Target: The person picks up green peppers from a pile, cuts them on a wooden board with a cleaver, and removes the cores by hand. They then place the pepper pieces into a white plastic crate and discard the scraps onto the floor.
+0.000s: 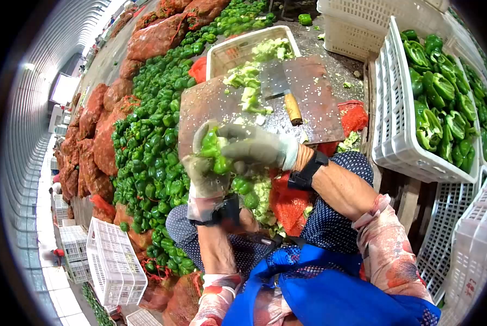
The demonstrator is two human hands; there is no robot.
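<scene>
Both my hands wear grey work gloves. My left hand [200, 171] grips a green bell pepper [213, 152] in front of me. My right hand [260, 146] closes over the same pepper from the right, fingers pressing into its top. Just beyond lies a brown cutting board [314, 92] with a cleaver [280, 89] resting flat on it among pale pepper cores. More cores and scraps [260, 198] lie in my lap on an orange mesh sack [289, 204].
A big heap of green peppers [156, 141] runs along the left, beside filled orange mesh sacks [94, 136]. A white crate [398, 125] on the right holds cut peppers. A tray [227, 51] of scraps stands behind the board. Empty white crates [113, 266] stand at lower left.
</scene>
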